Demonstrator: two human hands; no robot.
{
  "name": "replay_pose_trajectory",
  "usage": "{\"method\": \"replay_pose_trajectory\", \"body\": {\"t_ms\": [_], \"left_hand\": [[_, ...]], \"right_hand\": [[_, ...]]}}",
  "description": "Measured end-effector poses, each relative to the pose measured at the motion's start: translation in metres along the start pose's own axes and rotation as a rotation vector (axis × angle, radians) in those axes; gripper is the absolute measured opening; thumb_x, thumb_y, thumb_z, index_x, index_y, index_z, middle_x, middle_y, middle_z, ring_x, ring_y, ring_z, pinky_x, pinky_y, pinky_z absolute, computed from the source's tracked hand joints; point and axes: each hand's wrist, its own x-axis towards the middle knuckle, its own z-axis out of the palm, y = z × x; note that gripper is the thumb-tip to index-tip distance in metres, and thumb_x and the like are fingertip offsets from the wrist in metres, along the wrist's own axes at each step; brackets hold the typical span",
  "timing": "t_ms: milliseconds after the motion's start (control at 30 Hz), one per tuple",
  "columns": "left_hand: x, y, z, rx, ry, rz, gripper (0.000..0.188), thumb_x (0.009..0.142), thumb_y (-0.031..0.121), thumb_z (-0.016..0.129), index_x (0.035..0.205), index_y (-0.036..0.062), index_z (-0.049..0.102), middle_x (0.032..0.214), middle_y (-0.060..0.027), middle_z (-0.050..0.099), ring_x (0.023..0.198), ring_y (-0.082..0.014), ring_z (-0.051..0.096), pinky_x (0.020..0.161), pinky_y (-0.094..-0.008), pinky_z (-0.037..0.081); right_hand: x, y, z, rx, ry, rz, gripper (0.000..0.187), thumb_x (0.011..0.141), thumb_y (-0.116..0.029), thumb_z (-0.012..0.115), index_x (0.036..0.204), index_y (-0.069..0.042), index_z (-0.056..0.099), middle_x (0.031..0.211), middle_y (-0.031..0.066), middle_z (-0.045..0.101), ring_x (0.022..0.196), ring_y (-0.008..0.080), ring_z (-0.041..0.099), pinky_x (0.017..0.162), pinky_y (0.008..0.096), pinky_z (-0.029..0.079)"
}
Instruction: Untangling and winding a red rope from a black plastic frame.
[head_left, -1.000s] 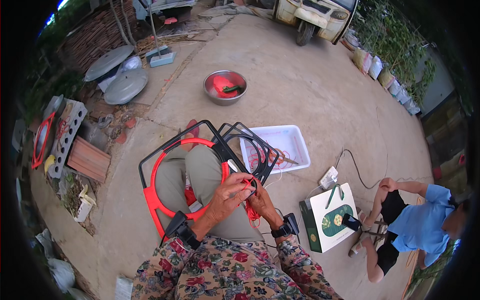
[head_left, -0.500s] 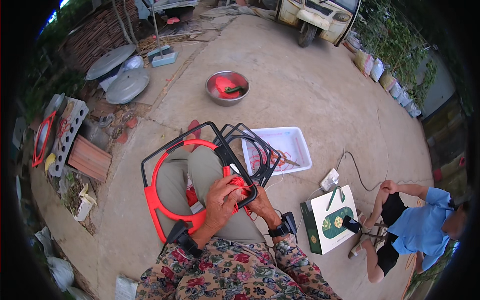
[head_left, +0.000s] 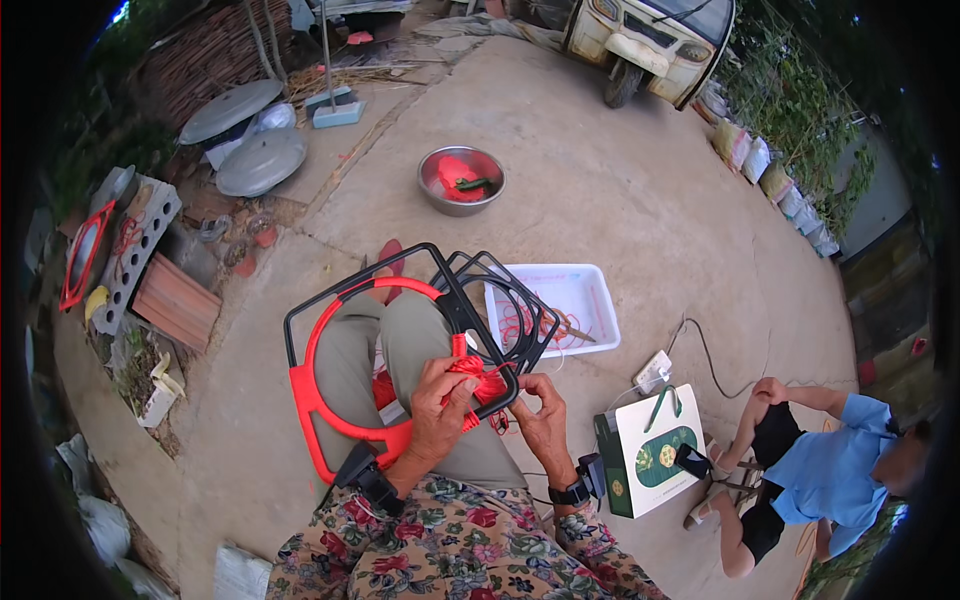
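A black frame (head_left: 361,272) with a round inner ring, largely wrapped in red cord (head_left: 306,385), rests across my lap. My left hand (head_left: 437,405) is closed on a bundle of red cord (head_left: 487,384) at the frame's right side. My right hand (head_left: 543,420) is just outside the frame's near right corner, thumb and fingertips pressed together. What they pinch is too small to make out. More black frames (head_left: 515,310) lie beyond, leaning by a white plastic tray (head_left: 603,310) that holds scissors (head_left: 572,331) and loose red cord.
A steel bowl (head_left: 460,208) with red and green things stands ahead. On the right are a green-and-white gift box (head_left: 655,455), a power strip (head_left: 652,370) with its cable, and a seated person (head_left: 830,460) in blue. Bricks and lids (head_left: 262,163) lie left; a three-wheeler (head_left: 640,50) stands far off.
My right hand has come out from beneath the frame's corner to its right, fingertips pinched. My left hand stays at the red cord bundle, which shows more now. The view has shifted slightly.
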Motion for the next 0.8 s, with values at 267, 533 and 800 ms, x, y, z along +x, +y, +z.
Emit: {"method": "replay_pose_trajectory", "body": {"t_ms": [267, 533, 800], "left_hand": [[-0.005, -0.001, -0.002, -0.183, -0.040, -0.140, 0.017, 0.094, 0.012, 0.064, 0.094, -0.0043, 0.068, 0.104, -0.0140, 0.064, 0.094, -0.0237, 0.061, 0.084, -0.0311, 0.047], [-0.003, -0.003, -0.006, -0.447, 0.087, -0.288, 0.019, 0.097, 0.016, 0.062, 0.097, -0.0027, 0.066, 0.098, -0.0094, 0.064, 0.084, -0.0172, 0.058, 0.078, -0.0274, 0.046], [-0.013, 0.009, -0.031, 0.039, -0.341, -0.053, 0.034, 0.086, 0.031, 0.073, 0.102, 0.0011, 0.065, 0.105, -0.0127, 0.065, 0.105, -0.0312, 0.057, 0.097, -0.0422, 0.041]], "right_hand": [[0.009, -0.067, 0.011, -0.609, 0.105, -0.332, 0.032, 0.070, -0.018, 0.081, 0.098, -0.008, 0.068, 0.102, 0.0059, 0.060, 0.097, 0.0250, 0.052, 0.084, 0.0403, 0.035], [-0.008, -0.081, -0.008, -0.181, -0.084, -0.316, 0.024, 0.081, -0.018, 0.074, 0.094, -0.001, 0.064, 0.100, 0.0104, 0.059, 0.096, 0.0265, 0.055, 0.088, 0.0406, 0.044], [-0.099, -0.024, -0.096, 0.694, -0.220, 0.671, 0.019, 0.087, -0.016, 0.069, 0.079, -0.007, 0.055, 0.063, -0.0025, 0.046, 0.056, 0.0111, 0.048, 0.056, 0.0295, 0.046]]}}
